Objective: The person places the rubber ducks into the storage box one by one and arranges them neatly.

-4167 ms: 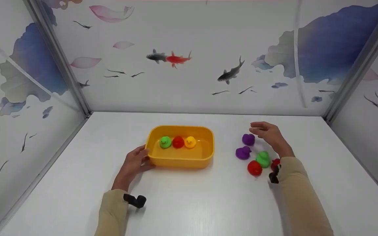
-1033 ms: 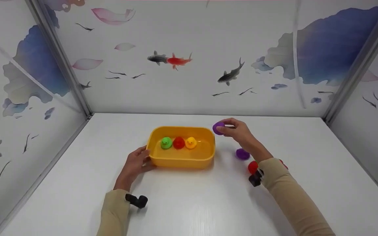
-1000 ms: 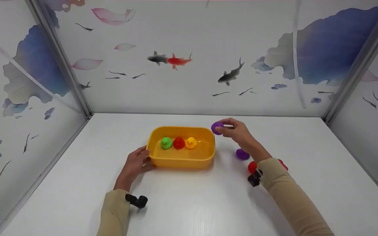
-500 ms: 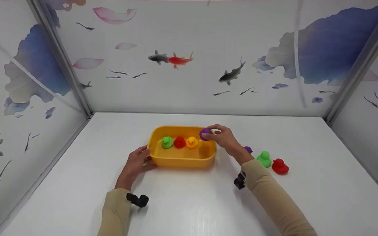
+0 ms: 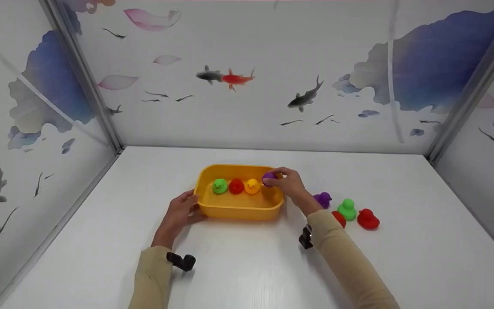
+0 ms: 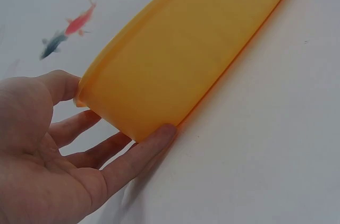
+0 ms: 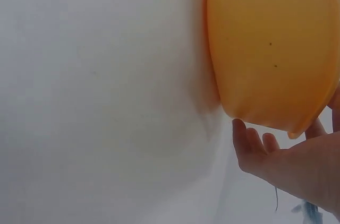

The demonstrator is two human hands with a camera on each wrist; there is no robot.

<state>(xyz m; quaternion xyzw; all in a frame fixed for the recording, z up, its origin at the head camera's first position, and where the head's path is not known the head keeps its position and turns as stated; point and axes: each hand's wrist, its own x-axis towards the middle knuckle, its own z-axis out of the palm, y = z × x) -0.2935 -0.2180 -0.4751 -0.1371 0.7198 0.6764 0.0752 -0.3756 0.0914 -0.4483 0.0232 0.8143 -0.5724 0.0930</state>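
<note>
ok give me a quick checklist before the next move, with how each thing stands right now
1. Left hand holding the yellow rectangular plastic tub: ok, at its left end.
2. Right hand gripping the small rounded purple rubber-looking toy: ok, pinched.
3. That toy within the tub's rim: ok, at the right end.
4. It touching the tub floor: cannot tell.
5. All toys in the tub: not ok, a green rubber-looking duck and red rubber-looking duck sit outside.
</note>
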